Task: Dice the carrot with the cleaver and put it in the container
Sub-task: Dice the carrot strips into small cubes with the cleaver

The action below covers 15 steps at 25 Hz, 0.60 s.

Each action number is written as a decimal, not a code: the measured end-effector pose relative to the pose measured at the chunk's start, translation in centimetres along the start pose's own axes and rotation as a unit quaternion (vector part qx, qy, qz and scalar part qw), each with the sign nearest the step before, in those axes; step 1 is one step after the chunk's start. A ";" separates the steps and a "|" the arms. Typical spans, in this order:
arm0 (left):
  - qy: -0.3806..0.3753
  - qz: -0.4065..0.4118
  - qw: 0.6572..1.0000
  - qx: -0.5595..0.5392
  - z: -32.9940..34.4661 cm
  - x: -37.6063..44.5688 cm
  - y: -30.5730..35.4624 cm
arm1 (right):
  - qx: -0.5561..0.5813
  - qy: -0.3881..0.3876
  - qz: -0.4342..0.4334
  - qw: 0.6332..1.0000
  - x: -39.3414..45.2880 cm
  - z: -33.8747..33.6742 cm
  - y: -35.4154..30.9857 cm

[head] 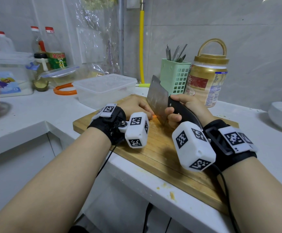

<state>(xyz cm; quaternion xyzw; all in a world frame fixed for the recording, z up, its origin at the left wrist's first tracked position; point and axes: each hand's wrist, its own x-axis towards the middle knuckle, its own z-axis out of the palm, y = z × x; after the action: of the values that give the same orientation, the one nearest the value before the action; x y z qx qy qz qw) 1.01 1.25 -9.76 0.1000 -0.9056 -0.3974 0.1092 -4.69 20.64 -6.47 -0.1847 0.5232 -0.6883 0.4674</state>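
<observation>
Both hands are kept busy: carrot (154, 116) is pinned under the curled left hand (135, 105), cleaver (158, 100) gripped tight by the right hand (180, 108) for control.

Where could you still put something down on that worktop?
Bare white worktop lies left of the wooden chopping board, before the clear plastic container. The board's near half is free too. Around the steel cleaver and both hands it is crowded.

Your cutting board (162, 153) is lying on the counter (27, 111); the container (105, 89) is sitting behind it, the utensil basket (174, 76) to the container's right.
</observation>
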 end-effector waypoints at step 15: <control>-0.004 -0.022 1.000 0.002 0.0 0.1 -0.1 | -0.048 0.014 0.017 0.999 0.5 0.5 -0.4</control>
<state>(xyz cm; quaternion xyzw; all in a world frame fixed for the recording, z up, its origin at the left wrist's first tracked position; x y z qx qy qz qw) 0.92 1.19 -9.85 0.1183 -0.9045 -0.3981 0.0963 -4.74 20.00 -6.07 -0.1887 0.5650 -0.6568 0.4623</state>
